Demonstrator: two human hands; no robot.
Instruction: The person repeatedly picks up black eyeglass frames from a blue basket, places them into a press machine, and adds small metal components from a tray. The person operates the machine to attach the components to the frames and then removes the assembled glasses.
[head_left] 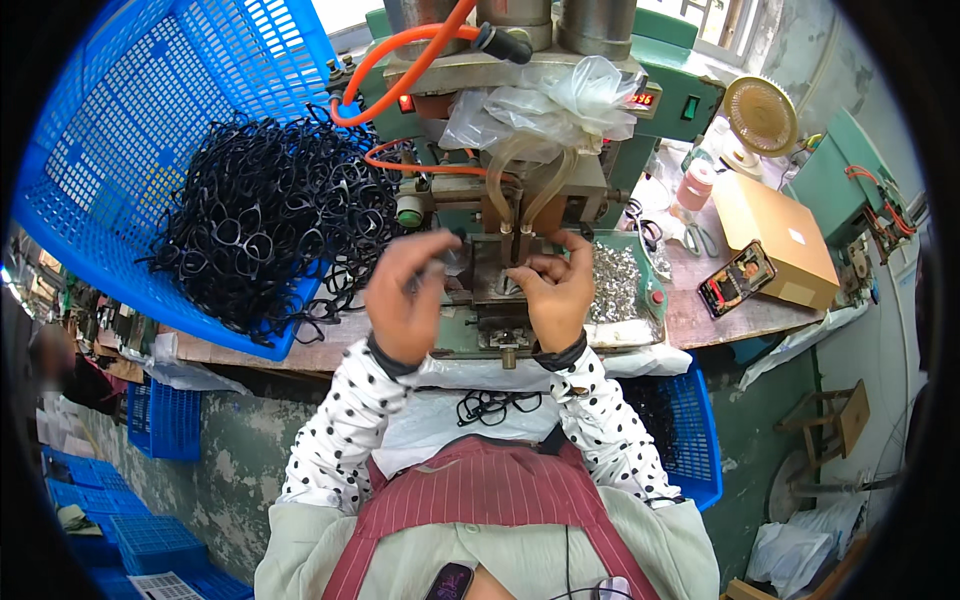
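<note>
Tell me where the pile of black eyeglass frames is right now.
In the head view, the pile of black eyeglass frames spills from the tilted blue basket on the person's left, beside the left hand and the green machine.

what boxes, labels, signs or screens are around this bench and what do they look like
cardboard box: right end of the bench, brown, flat and rectangular, with a small white label on top.
phone: lying left of the box, dark screen with reddish picture.
machine readout: upper right of the machine, small panel with red glowing digits.
</note>
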